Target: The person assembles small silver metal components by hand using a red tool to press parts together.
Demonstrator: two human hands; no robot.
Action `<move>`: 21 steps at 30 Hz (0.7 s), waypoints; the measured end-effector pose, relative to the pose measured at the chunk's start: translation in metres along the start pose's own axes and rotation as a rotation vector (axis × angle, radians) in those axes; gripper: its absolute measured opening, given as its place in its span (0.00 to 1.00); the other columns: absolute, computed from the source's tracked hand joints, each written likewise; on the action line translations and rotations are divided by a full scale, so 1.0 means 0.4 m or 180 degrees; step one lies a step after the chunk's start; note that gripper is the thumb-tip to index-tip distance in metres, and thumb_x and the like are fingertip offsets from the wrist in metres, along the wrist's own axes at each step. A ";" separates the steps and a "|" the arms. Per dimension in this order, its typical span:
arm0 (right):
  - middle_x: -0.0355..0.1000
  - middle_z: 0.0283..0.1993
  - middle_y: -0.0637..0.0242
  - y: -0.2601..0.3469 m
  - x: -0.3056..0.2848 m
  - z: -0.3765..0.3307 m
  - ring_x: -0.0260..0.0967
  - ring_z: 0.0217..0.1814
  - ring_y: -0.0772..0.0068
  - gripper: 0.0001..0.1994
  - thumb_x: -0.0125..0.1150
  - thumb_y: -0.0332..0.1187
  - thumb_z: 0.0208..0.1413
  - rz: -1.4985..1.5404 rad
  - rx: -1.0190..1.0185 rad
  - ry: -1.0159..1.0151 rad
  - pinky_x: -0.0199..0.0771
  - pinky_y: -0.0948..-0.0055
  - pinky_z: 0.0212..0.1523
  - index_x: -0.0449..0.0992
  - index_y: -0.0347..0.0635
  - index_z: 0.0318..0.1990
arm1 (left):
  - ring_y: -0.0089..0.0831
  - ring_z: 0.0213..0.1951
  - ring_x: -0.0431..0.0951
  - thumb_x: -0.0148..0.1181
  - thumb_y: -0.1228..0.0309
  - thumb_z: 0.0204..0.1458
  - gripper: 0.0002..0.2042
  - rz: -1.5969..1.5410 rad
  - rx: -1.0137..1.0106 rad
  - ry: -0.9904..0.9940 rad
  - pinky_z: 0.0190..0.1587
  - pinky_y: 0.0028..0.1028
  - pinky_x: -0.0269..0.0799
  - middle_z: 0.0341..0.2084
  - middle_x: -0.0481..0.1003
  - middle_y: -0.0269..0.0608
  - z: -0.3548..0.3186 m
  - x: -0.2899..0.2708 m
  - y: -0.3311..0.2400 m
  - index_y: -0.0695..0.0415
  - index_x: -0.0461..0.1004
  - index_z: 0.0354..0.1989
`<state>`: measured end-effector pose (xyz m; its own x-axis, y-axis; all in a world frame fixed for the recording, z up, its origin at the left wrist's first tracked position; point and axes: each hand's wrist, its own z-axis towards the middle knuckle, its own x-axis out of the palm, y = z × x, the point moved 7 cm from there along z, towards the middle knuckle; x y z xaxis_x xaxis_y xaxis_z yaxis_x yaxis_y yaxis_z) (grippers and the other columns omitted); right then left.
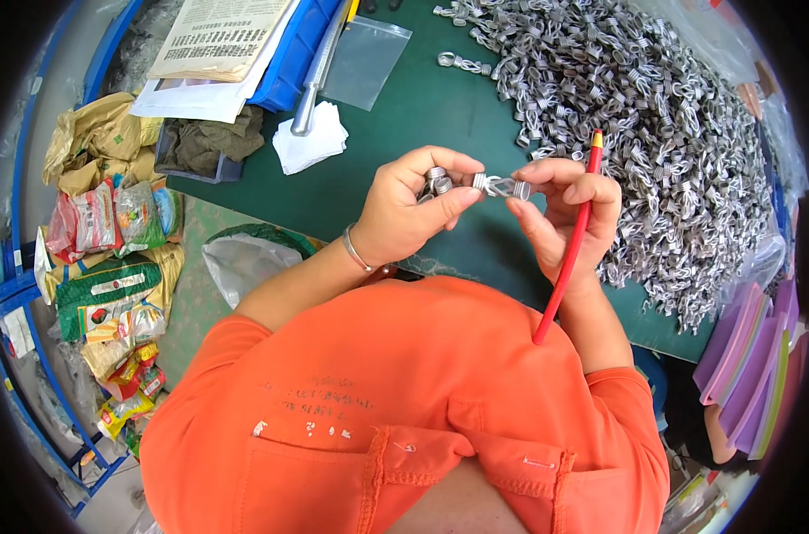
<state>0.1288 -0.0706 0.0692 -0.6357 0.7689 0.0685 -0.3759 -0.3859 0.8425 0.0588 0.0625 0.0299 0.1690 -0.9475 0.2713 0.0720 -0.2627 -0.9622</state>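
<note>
In front of my chest, a silvery wire piece with coiled ends and open loops between them (501, 186) is held level between both hands. My left hand (396, 209) is closed, pinching its left end with thumb and forefinger. More coiled wire pieces (436, 182) are tucked in that hand's curled fingers. At the other end, my right hand (575, 214) grips the coil with its fingertips. A red pencil (572, 254) rests slantwise in the same right hand, its tip pointing away from me.
A large heap of similar wire pieces (636, 116) covers the green table's (458, 116) right side; one (464, 63) lies apart. At the back left are a blue tray (293, 53) with papers, a clear bag (366, 62) and white paper (309, 147). Purple folders (743, 374) stand right.
</note>
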 end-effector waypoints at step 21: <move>0.68 0.24 0.64 -0.209 0.099 0.209 0.65 0.33 0.57 0.07 0.51 0.22 0.39 -0.4291 -0.0846 0.1481 0.59 0.58 0.29 0.65 0.45 0.27 | 0.27 0.18 0.69 0.53 0.69 0.49 0.08 -0.1206 -0.1554 -0.1841 0.15 0.19 0.63 0.30 0.70 0.46 -0.603 -0.619 0.168 0.59 0.68 0.35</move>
<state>0.1914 0.0345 0.0460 0.1577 0.4048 -0.9007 -0.9322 0.3620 -0.0005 -0.2154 0.2356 -0.1076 0.7051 -0.5720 0.4190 -0.1850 -0.7189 -0.6701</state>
